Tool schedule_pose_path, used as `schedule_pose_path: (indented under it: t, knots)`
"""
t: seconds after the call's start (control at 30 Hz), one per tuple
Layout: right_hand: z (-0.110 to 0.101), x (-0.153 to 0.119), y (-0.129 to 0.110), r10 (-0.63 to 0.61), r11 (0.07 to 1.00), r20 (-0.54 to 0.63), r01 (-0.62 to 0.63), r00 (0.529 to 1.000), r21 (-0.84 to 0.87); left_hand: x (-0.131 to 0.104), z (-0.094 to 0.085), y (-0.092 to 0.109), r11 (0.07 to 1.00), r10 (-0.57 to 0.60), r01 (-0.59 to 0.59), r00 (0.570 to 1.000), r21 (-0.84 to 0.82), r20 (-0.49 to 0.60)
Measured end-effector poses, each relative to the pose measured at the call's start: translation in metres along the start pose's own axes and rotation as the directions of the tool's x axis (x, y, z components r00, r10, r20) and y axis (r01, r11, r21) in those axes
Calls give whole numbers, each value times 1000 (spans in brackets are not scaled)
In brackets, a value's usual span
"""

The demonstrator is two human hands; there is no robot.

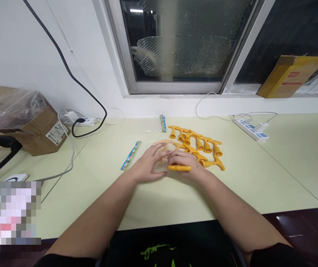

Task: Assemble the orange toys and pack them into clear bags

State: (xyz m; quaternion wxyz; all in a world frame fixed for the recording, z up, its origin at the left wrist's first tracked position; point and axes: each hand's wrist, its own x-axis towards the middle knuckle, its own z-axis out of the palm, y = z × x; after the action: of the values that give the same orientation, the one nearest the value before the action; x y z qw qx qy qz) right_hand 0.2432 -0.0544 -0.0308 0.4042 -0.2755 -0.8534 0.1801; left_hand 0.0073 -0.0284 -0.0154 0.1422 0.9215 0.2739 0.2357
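Hands on worktop | right hand closed around orange plastic piece | left hand flat, fingers spread on clear bag beside right | orange pile just beyond right | advice: pin bag firmly, slide piece in straight.

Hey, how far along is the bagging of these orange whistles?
Early, it seems. No filled bag is visible. In hand: the right hand grips one orange whistle at a clear bag that the left hand presses to the table. Left: a pile of loose whistles, plus two more bags with coloured headers.
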Motion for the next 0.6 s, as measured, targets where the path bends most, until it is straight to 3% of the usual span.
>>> schedule_pose_path:
  t: [0.13,0.23,0.47,0.53,0.6]
  knots:
    - [-2,1,-8,-29,1000,51,29,998,-10,0,-4,2,999,-3,3,1000,-38,-1]
    - [-8,1,-12,-7,1000,56,6,998,16,1,-5,0,999,-52,52,996,0,74]
    - [-15,2,-18,150,981,-140,-130,979,146,2,-3,6,999,-33,30,979,19,203]
    - [-16,3,-14,283,945,-250,-225,926,237,2,-3,8,999,-33,25,973,37,230]
    - [-16,4,-6,456,861,-355,-304,816,407,1,-3,9,998,-48,37,970,49,239]
